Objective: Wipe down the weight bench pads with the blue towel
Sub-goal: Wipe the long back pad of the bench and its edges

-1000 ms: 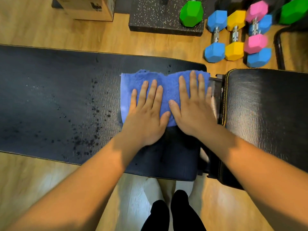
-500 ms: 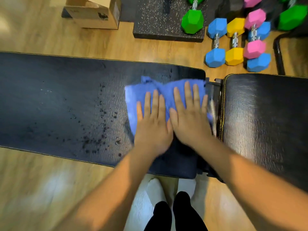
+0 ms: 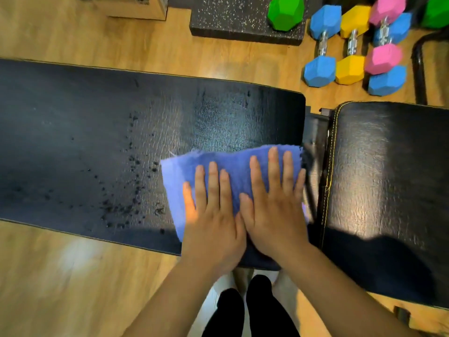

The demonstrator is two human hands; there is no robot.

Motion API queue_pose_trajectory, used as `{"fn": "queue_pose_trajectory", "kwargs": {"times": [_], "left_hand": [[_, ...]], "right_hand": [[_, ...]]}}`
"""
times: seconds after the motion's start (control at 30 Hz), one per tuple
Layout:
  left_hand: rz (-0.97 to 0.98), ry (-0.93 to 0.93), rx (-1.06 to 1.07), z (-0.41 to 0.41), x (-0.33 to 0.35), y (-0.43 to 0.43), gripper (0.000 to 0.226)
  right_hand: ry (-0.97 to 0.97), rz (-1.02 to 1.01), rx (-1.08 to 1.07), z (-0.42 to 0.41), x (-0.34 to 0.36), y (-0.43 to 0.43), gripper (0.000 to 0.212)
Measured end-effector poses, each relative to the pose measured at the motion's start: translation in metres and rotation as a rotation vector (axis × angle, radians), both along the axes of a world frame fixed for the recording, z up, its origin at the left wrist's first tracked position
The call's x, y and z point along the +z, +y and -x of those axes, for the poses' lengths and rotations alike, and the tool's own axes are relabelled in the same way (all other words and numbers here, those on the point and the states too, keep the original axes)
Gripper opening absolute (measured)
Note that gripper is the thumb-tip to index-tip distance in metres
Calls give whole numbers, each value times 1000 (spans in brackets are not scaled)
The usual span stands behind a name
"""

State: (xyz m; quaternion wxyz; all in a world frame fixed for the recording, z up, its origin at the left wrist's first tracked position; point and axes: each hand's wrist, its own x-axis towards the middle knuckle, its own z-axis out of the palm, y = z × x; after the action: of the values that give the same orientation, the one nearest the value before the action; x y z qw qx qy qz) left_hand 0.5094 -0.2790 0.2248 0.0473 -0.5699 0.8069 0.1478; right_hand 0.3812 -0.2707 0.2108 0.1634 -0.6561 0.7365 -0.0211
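Note:
A blue towel (image 3: 233,164) lies flat on the right end of the long black bench pad (image 3: 97,132), near its front edge. My left hand (image 3: 213,212) and my right hand (image 3: 274,205) press on the towel side by side, fingers straight and spread. Dark specks (image 3: 131,203) are scattered on the pad just left of the towel. The pad surface beyond the towel looks smeared and shiny. A second black pad (image 3: 388,181) with yellow stitching sits to the right, across a narrow gap with a metal bracket.
Colourful hex dumbbells (image 3: 349,45) lie on the wooden floor behind the bench, beside a speckled black mat (image 3: 233,20) and a cardboard box (image 3: 131,6). A black metal frame (image 3: 419,69) stands at the far right. My feet and dark trousers (image 3: 250,312) are below the bench.
Both hands have dragged the towel toward me, from the pad's far edge to its near edge, leaving a wiped streak behind.

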Motion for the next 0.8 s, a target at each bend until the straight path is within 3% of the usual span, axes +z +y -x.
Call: {"fn": "queue_pose_trajectory", "kwargs": {"times": [0.13, 0.33, 0.5, 0.67, 0.8], "left_hand": [[77, 9, -54, 18, -4, -76, 64], [-19, -62, 2, 38, 0, -136, 62], [78, 25, 88, 22, 0, -40, 63], [57, 3, 107, -14, -12, 98, 56], [23, -57, 209, -6, -10, 115, 62]], "right_hand": [[87, -26, -34, 20, 2, -76, 68], [78, -74, 199, 45, 12, -152, 61], [64, 89, 346, 29, 11, -73, 61], [-5, 59, 525, -4, 8, 50, 65], [-4, 80, 787, 18, 2, 36, 65]]}}
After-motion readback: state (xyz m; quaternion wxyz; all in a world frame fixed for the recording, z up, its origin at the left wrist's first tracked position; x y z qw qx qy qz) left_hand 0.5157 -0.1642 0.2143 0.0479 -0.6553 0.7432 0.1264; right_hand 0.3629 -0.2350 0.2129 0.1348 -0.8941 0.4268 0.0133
